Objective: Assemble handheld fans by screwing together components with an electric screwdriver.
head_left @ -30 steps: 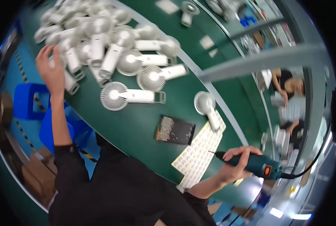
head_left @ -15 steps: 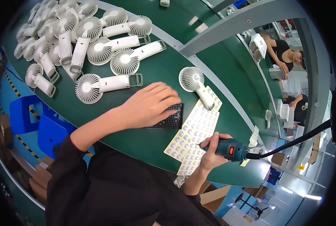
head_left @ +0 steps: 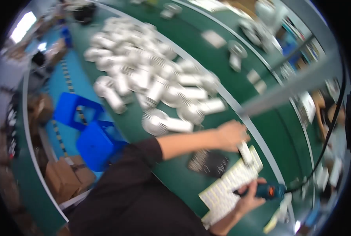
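My left hand [head_left: 232, 135] is stretched forward, its fingers curled over the head of a white handheld fan; motion blurs them. The handle of that handheld fan [head_left: 245, 153] sticks out below the hand, over the upper end of the sticker sheets [head_left: 226, 188]. A teal electric screwdriver [head_left: 270, 191] is gripped in my right hand [head_left: 251, 198], lying sideways with its dark tip pointing left above the sheets. Left of the sheets, a black perforated tray [head_left: 214, 164] rests on the green table, its contents too blurred to make out.
A heap of white handheld fans [head_left: 136, 59] covers the table's far left. A grey metal post [head_left: 293, 86] slants up at the right, with the screwdriver's black cable [head_left: 324, 157] nearby. Blue stools [head_left: 96, 145] and cardboard boxes [head_left: 65, 177] stand left of the table.
My left hand has moved from above the black tray forward and right onto the lone fan. The view has swung left and blurred. My right hand still holds the screwdriver.
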The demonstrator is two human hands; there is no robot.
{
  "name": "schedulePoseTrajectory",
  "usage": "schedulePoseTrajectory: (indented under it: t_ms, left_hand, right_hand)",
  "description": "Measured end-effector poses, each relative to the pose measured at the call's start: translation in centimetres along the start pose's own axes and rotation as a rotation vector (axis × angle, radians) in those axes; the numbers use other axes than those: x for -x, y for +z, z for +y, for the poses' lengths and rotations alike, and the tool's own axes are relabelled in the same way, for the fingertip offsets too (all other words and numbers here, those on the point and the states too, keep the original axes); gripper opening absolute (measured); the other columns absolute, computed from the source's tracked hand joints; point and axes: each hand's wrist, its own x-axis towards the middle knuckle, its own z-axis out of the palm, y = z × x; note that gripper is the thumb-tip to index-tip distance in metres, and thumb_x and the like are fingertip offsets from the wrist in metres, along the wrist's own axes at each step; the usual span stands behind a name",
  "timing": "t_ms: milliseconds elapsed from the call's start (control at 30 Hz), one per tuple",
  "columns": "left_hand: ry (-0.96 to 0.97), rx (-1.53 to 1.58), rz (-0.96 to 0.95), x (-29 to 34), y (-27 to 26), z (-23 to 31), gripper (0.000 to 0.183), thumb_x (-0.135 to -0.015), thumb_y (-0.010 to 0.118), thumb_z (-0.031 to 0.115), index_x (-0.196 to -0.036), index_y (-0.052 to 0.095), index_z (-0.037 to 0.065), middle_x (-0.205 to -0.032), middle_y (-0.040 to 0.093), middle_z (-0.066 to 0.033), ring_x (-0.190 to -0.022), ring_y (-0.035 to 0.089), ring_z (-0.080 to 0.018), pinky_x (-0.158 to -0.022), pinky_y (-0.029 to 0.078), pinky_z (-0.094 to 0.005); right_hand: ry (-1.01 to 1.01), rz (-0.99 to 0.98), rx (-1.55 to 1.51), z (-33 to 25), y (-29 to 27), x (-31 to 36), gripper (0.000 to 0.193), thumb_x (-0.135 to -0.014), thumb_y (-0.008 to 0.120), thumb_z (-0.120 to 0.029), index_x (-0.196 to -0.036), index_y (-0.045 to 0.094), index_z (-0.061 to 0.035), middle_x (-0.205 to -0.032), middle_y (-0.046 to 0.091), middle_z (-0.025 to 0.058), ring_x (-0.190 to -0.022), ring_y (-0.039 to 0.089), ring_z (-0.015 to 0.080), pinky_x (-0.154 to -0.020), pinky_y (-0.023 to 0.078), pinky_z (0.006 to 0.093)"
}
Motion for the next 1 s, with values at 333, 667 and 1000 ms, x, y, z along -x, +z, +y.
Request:
schedulePoseTrajectory:
  t_ms: [333, 667, 1000]
  left_hand:
    - [-0.121, -0.215, 0.044, 6.5, -3.5, -2.3, 0.059, -0.067, 0.078, 0.028, -0.115, 0.057, 0.0, -0.114, 0.053, -0.0178, -0.112, 0.05, -0.033, -0.099, 0.04, -0.0424]
    - [-0.125, -0.136, 0.082, 6.0, -2.2, -2.9, 0.042, -0.07, 0.075, 0.044, -0.098, 0.067, 0.013, -0.096, 0.06, -0.0061, -0.1, 0.055, -0.0278, -0.09, 0.044, -0.043]
    - [-0.035, -0.066, 0.059, 8.5, -4.7, -3.6, 0.04, -0.074, 0.076, 0.039, -0.104, 0.065, 0.015, -0.099, 0.058, -0.0012, -0.104, 0.056, -0.0214, -0.096, 0.044, -0.0377]
  right_hand:
    - [-0.052, -0.438, -0.198, -2.1, 2.8, -3.4, 0.014, -0.093, 0.057, -0.001, -0.106, 0.054, 0.0025, -0.064, 0.058, 0.0129, -0.053, 0.053, 0.019, -0.055, 0.047, 0.032]
    - [-0.317, -0.182, -0.45, -1.7, 8.0, -3.5, 0.044, -0.097, 0.053, -0.04, -0.116, 0.044, -0.0008, -0.081, 0.045, 0.0081, -0.041, 0.045, 0.014, -0.039, 0.042, 0.028]
    - [-0.451, -0.123, -0.245, -0.3, 8.7, -2.4, 0.022, -0.096, 0.046, -0.023, -0.106, 0.043, -0.0037, -0.075, 0.042, 0.0069, -0.033, 0.039, 0.014, -0.029, 0.034, 0.026]
